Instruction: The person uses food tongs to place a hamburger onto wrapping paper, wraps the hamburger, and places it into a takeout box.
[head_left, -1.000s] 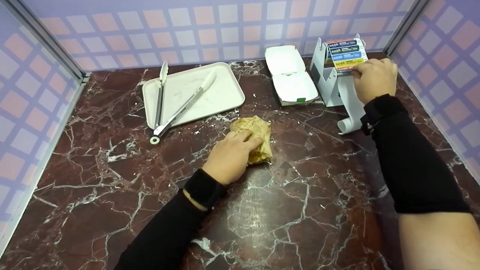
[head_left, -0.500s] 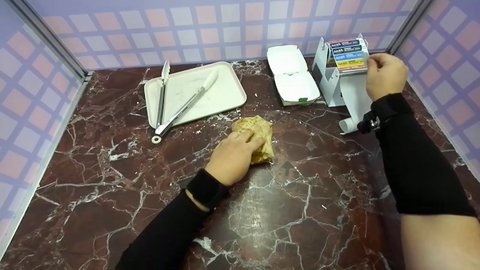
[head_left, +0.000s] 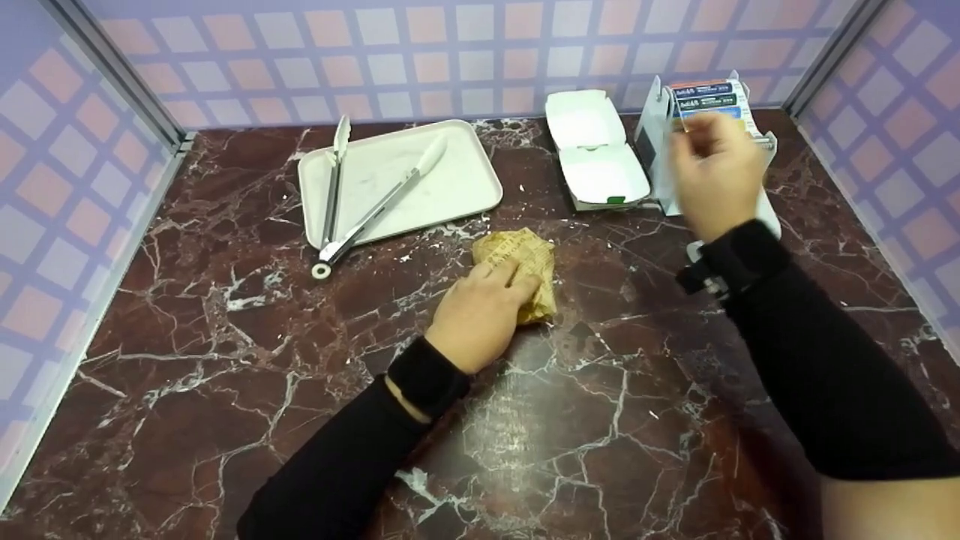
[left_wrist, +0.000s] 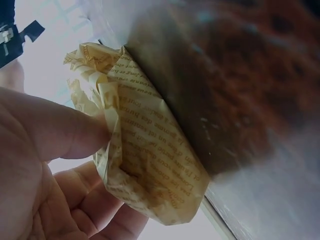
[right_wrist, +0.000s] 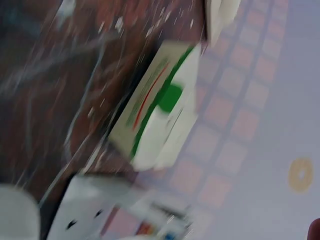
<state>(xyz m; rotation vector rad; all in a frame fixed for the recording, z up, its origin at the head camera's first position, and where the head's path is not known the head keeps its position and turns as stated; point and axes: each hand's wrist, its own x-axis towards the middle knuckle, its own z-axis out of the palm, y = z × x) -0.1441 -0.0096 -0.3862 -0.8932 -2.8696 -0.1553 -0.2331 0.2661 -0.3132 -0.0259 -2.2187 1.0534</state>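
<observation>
My left hand [head_left: 476, 319] holds a burger wrapped in printed yellow-brown paper [head_left: 536, 262] down on the table. In the left wrist view the thumb lies against the folded side of the wrapper [left_wrist: 150, 150], with fingers curled below it. My right hand [head_left: 720, 176], blurred, is raised in front of the label dispenser [head_left: 655, 142]. Thumb and forefinger are pinched together on a thin, nearly clear sticker [head_left: 681, 116], seen only as a faint edge. Printed labels in several colours [head_left: 705, 101] cover the dispenser's roll, partly hidden by the hand.
An open white burger box [head_left: 604, 172] stands left of the dispenser. Metal tongs [head_left: 371, 217] lie spread across a white tray [head_left: 465, 180] at the back left. White crumbs dot the dark marble-patterned table [head_left: 187, 420]. Patterned panels [head_left: 420, 60] close the back and sides.
The right hand has come off the label roll's right side and swung left and toward me, with the sticker between its fingers. The left hand stays on the wrapped burger.
</observation>
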